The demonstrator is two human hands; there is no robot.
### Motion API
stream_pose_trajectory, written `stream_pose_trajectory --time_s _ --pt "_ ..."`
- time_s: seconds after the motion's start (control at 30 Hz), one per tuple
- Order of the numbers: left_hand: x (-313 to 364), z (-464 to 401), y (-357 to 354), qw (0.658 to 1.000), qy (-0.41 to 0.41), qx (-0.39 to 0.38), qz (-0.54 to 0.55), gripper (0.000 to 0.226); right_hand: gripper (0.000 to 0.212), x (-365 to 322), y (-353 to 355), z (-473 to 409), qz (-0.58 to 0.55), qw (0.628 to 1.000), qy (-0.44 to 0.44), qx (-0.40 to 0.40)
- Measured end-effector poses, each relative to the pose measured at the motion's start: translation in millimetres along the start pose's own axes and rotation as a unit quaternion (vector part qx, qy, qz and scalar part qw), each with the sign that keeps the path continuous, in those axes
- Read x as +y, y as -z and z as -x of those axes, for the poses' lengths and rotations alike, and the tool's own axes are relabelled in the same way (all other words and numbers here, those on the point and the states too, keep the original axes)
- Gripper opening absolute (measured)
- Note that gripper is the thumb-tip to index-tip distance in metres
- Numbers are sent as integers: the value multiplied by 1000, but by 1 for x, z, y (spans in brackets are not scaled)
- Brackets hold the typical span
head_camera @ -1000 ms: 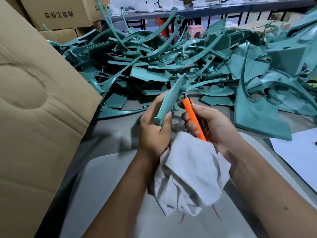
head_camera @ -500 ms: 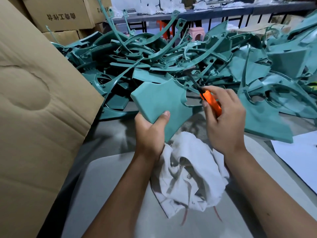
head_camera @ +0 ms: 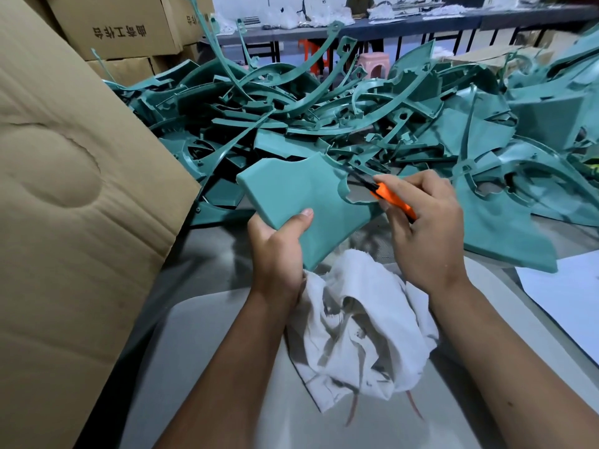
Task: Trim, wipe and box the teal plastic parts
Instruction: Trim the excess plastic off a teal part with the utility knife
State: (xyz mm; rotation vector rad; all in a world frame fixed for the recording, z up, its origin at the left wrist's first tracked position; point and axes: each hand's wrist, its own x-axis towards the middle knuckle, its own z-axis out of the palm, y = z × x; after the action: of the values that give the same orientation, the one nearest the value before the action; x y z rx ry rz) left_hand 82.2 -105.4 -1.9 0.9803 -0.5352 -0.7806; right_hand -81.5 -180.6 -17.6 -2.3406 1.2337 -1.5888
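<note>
around: we see teal pile (head_camera: 372,124) behind, box flap (head_camera: 64,222) left, rag (head_camera: 359,325) below
part (head_camera: 301,202): over table, long axis lower-right, face up
left hand (head_camera: 278,254): grips part
right hand (head_camera: 424,228): grips knife (head_camera: 392,199), blade at part's edge

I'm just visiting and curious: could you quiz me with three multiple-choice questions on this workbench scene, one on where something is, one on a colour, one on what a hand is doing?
1. Where is the white rag?
A. below the hands
B. on the far pile
C. in the cardboard box

2. What colour is the knife handle?
A. blue
B. orange
C. black

3. What is the left hand doing?
A. resting flat
B. wiping
C. gripping a teal panel

Answers: 1 A, the rag lies crumpled under both wrists. 2 B, orange shows in the right hand. 3 C, its thumb presses on the panel's face.
</note>
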Motion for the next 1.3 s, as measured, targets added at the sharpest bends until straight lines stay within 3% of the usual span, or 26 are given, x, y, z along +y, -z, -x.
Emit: stream_pose_trajectory --time_s 0.2,0.37,0.5,0.67,0.83,1.0,1.3 --pt "1 -1 2 1000 3 4 4 27 29 -2 -1 1 9 1000 1 -10" --pt "1 -5 5 1000 -10 10 9 22 33 -3 2 -2 -21 996 30 -83" --pt "4 -9 8 1000 -18 11 10 33 34 -10 2 -1 -72 992 56 -90" --pt "-3 -11 7 996 -49 21 -68 25 27 -17 0 0 -108 993 -45 -3" --pt "-5 -7 3 991 -82 -51 -96 31 16 -28 -2 7 -196 975 -91 -44" --pt "-7 -6 2 988 -96 -63 -107 28 14 -32 -1 7 -225 970 -80 -43" --pt "-9 -7 5 982 -124 -64 -128 30 15 -29 -5 6 -208 967 -142 -30"
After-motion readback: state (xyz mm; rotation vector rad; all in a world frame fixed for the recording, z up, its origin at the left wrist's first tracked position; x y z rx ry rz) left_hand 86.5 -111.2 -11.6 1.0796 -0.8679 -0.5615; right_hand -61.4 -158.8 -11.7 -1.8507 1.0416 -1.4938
